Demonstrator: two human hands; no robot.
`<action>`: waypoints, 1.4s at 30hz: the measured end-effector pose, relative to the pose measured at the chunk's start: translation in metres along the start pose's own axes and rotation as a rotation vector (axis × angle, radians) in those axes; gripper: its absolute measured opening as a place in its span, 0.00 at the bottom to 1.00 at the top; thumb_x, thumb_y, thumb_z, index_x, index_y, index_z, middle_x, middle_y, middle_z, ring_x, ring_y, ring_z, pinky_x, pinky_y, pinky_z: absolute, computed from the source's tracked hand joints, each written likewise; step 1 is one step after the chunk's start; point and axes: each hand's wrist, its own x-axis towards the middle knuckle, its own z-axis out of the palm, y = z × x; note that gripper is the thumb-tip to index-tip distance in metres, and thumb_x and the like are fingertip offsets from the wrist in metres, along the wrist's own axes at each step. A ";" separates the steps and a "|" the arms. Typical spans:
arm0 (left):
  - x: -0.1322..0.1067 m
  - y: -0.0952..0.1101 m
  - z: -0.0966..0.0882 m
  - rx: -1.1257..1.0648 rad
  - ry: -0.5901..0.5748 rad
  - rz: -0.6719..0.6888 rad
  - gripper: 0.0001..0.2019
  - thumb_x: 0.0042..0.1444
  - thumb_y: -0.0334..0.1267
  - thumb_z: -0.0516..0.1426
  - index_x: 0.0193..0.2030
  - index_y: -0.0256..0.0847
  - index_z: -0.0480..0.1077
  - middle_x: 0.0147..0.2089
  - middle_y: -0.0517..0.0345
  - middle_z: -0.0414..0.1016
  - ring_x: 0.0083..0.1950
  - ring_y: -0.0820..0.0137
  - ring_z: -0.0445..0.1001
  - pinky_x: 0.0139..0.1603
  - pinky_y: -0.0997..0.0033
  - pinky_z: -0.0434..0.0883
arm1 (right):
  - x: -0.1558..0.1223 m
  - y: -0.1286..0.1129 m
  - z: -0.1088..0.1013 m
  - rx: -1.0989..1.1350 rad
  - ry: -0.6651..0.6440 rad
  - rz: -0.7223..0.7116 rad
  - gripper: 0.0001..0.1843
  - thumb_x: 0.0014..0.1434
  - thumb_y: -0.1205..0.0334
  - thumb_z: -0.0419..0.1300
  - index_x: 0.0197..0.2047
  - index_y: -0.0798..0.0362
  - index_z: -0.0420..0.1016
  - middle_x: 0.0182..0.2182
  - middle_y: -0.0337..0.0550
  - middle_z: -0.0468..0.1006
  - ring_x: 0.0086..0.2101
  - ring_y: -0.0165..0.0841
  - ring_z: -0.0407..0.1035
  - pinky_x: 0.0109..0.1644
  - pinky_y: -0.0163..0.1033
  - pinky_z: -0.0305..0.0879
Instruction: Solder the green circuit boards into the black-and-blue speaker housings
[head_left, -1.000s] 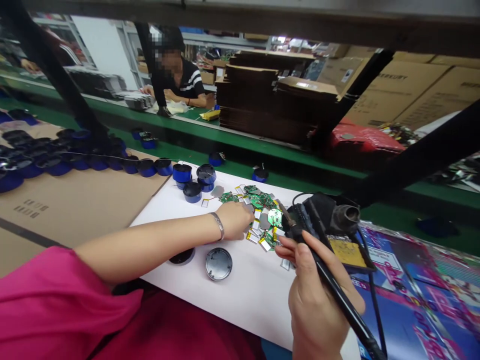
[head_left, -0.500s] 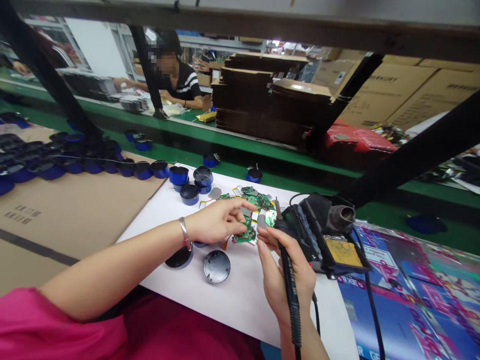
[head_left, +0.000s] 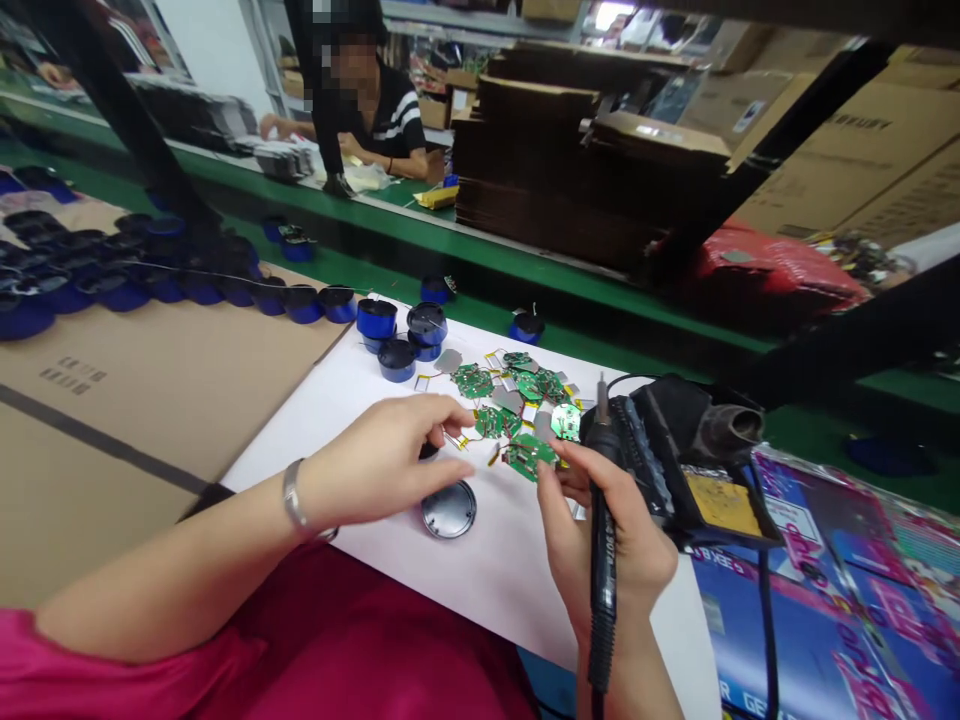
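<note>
My left hand [head_left: 379, 462] rests on the white sheet [head_left: 480, 575] with its fingers curled together. A dark round piece [head_left: 428, 452] shows between thumb and forefinger; what they grip I cannot make out. My right hand [head_left: 600, 530] is closed round a black soldering iron [head_left: 600, 580], tip pointing up. Its fingertips also pinch a green circuit board [head_left: 529, 455] with thin wires running toward my left hand. A round grey cap [head_left: 448, 508] lies just below both hands.
A pile of green boards and small silver batteries [head_left: 517, 385] lies beyond my hands, with blue round housings [head_left: 397, 335] behind it. A black soldering station [head_left: 690, 450] stands at the right. Cardboard [head_left: 150, 400] covers the left. A person [head_left: 375, 100] works across the green conveyor.
The board has passed from my left fingers to my right fingertips. My left hand has drawn back toward me over the dark housings. The view has dropped lower.
</note>
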 end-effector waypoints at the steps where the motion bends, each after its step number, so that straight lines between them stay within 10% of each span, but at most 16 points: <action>1: -0.009 -0.002 -0.001 0.067 -0.053 0.004 0.19 0.54 0.40 0.65 0.52 0.41 0.72 0.48 0.55 0.78 0.45 0.63 0.77 0.48 0.64 0.73 | -0.001 0.002 0.001 -0.014 0.015 -0.005 0.18 0.57 0.68 0.68 0.50 0.48 0.76 0.40 0.37 0.82 0.29 0.26 0.76 0.39 0.31 0.75; 5: -0.032 -0.012 0.016 0.230 -0.189 0.071 0.30 0.53 0.33 0.64 0.63 0.40 0.63 0.60 0.49 0.74 0.58 0.56 0.74 0.57 0.58 0.71 | -0.009 0.003 0.007 0.026 0.051 0.045 0.18 0.57 0.66 0.69 0.51 0.49 0.74 0.41 0.40 0.82 0.29 0.28 0.77 0.36 0.32 0.78; 10: -0.035 -0.014 0.049 0.234 -0.051 0.053 0.32 0.51 0.37 0.68 0.61 0.36 0.63 0.55 0.44 0.75 0.55 0.52 0.75 0.53 0.52 0.73 | -0.020 -0.003 0.014 -0.020 0.025 -0.060 0.19 0.56 0.68 0.70 0.51 0.51 0.74 0.38 0.39 0.82 0.27 0.28 0.77 0.34 0.31 0.78; 16: -0.037 -0.014 0.052 0.047 0.095 0.094 0.01 0.59 0.32 0.61 0.36 0.39 0.74 0.36 0.58 0.76 0.38 0.67 0.75 0.40 0.68 0.72 | -0.036 -0.006 0.017 -0.017 0.010 -0.137 0.21 0.55 0.71 0.70 0.52 0.54 0.73 0.39 0.41 0.82 0.29 0.28 0.78 0.36 0.30 0.78; 23: -0.035 -0.018 0.044 -0.172 0.079 0.085 0.08 0.62 0.30 0.58 0.39 0.41 0.80 0.38 0.59 0.81 0.39 0.72 0.78 0.43 0.74 0.73 | -0.058 -0.008 0.012 -0.056 -0.087 -0.278 0.19 0.56 0.72 0.68 0.50 0.57 0.72 0.38 0.45 0.82 0.36 0.34 0.79 0.43 0.36 0.77; 42: -0.026 -0.013 0.052 -0.205 0.026 0.025 0.08 0.60 0.34 0.61 0.40 0.45 0.83 0.35 0.60 0.84 0.33 0.71 0.80 0.36 0.75 0.72 | -0.033 -0.022 -0.001 0.256 -0.279 0.117 0.14 0.61 0.68 0.63 0.49 0.48 0.71 0.39 0.39 0.80 0.36 0.31 0.76 0.43 0.37 0.75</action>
